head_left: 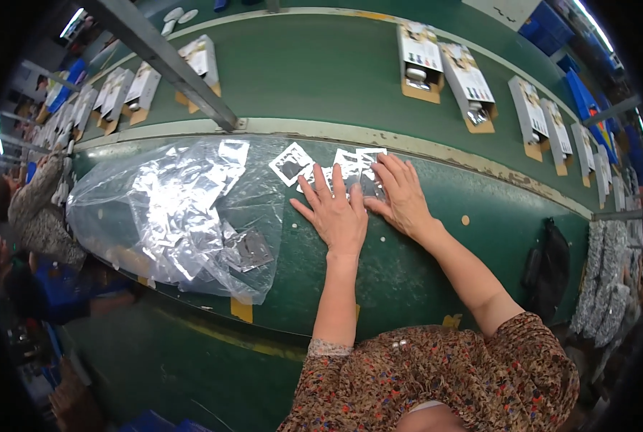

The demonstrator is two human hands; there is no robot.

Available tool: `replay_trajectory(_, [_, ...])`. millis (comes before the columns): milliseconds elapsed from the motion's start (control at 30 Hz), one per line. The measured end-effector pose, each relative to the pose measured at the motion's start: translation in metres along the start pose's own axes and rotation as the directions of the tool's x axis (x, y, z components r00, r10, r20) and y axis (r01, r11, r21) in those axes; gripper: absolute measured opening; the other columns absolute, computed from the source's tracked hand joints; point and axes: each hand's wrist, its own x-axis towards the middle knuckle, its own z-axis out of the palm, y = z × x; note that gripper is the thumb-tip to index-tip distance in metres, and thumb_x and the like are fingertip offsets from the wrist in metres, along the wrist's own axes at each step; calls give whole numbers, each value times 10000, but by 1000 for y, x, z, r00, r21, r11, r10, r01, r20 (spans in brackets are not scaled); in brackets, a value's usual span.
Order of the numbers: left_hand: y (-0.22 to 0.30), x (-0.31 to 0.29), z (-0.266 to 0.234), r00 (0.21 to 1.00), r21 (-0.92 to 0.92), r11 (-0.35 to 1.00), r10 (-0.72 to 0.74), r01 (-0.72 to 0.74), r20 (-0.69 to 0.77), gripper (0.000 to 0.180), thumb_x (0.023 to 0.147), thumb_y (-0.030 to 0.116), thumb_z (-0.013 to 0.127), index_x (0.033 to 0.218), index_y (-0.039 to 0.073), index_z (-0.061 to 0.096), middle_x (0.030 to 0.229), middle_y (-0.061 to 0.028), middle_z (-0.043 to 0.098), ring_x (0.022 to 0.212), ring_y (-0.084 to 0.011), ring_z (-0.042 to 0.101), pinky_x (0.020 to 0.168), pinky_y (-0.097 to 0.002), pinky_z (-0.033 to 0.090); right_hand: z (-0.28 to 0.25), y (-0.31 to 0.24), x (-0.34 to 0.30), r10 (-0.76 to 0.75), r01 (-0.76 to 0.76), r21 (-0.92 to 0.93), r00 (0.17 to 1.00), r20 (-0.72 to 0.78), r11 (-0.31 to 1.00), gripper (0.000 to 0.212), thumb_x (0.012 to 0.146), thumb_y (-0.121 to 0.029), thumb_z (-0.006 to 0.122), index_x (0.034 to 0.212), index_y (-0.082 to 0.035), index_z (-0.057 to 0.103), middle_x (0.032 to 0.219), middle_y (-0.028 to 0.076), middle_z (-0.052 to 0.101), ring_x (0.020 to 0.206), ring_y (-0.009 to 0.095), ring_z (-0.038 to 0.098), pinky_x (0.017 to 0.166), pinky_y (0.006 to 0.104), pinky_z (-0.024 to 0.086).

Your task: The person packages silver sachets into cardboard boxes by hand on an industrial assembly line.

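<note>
Several small square packets with white borders and dark middles lie on the green worktable (436,273). One packet (291,164) sits apart, just left of the others. My left hand (339,216) is spread flat, its fingertips over the packets and partly covering them. Beside it, my right hand (406,196) reaches over the packets on the right (371,180) with its fingers stretched out; neither hand grips anything that I can see. A large clear plastic bag (105,209) full of similar shiny packets lies to the left, with a dark packet (249,249) near its right end.
Beyond a raised metal edge (321,131), a green conveyor belt (307,72) carries open printed boxes (467,75). A grey metal post (170,65) slants down at the left. A black object (553,263) lies at the table's right end, near silvery wrapped bundles (602,281). Another person's patterned sleeve (37,198) shows far left.
</note>
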Motion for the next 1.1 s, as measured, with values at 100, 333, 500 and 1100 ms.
replay_trajectory(100, [-19,15,-13,1000,-3,1000,-18,18,-24,550,912,341,576,1405,128,456,1528,-197,286,1433,-445,175,1093,-689,105,5,-13,35,-38,44,114,998,-54,992,628,709,-328,788,1199,-21,541,1315,141,501,1226,342,469,1052,476,345])
replay_trajectory(333, [-62,37,9,1000,-41,999,-23,23,-8,601,919,401,572,1435,135,415,1558,-198,212,1443,-447,135,1079,-707,102,27,-6,53,106,-80,290,992,-74,954,717,635,-269,861,1227,-10,549,1280,168,543,1172,353,518,992,419,432])
replay_trajectory(500, [-64,52,5,997,-136,989,43,-50,-59,549,880,395,642,1377,198,514,1557,-192,215,1437,-465,129,1071,-718,96,23,-7,39,219,-211,138,974,-51,968,667,625,-266,866,1166,-4,576,1133,142,590,1018,321,585,866,399,492])
replay_trajectory(1100, [5,31,-42,995,-55,994,95,-95,4,494,883,415,624,1344,258,537,1507,-194,304,1399,-510,177,1054,-739,104,-42,10,14,469,-304,642,878,-99,704,177,793,-72,759,950,-20,697,1008,20,633,677,62,507,616,219,441])
